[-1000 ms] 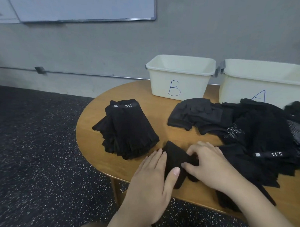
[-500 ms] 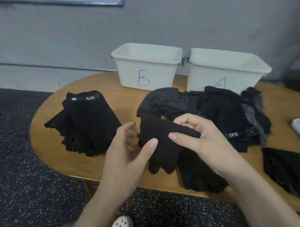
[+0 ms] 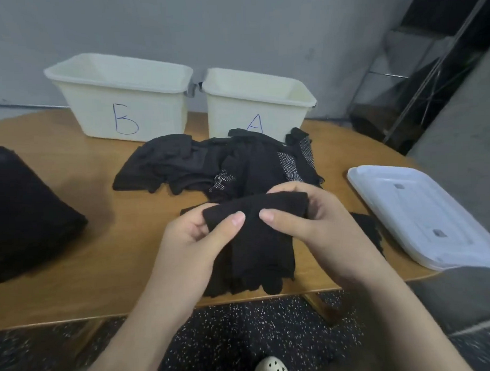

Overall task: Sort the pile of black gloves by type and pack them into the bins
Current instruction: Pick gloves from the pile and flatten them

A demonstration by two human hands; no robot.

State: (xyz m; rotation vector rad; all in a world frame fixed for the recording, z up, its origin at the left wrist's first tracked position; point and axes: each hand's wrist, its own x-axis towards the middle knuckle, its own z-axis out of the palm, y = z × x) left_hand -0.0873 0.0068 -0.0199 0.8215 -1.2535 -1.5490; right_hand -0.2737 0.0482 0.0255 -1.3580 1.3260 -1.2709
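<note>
pinching the black glove (image 3: pixel 254 240) cuff, left hand (image 3: pixel 193 240) and right hand (image 3: pixel 303 222) grip beside each other.

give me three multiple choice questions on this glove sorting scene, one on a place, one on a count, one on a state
1. Where does the flat white plastic lid lie on the wooden table?
A. at its right end
B. between the bins
C. inside a bin

2. How many cream plastic bins stand at the table's back?
A. one
B. two
C. four

3. How is the black knit glove nearest the camera held?
A. lying flat, untouched
B. pinched by one hand only
C. gripped by both hands

Answers:
1 A, the lid rests near the right edge, apart from the bins.
2 B, only bin B and bin A stand there.
3 C, the left hand and right hand each press a thumb on its cuff.
</note>
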